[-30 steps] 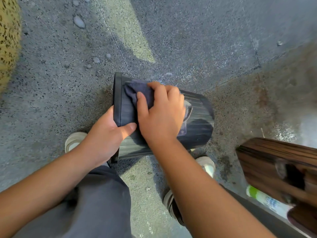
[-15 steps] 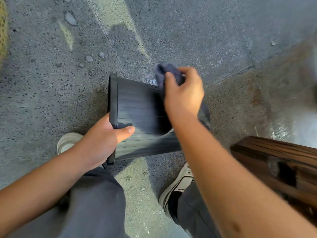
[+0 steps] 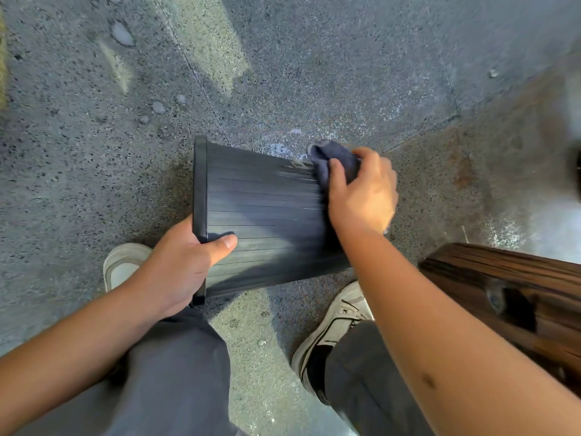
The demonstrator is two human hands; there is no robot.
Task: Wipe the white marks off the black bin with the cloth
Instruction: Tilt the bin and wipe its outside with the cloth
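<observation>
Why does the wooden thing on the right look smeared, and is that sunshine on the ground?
Head view: the wooden object at the frame edge is motion-blurred and stretched by the wide lens; the black bin stays fairly sharp. Sunlit patches cross the shaded concrete floor.

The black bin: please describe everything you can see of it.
The black bin lies on its side on the speckled ground, rim to the left. Its ribbed wall looks like plastic, with faint white marks near the base. The left hand grips the rim; the right hand presses a dark cloth against the base end.
</observation>
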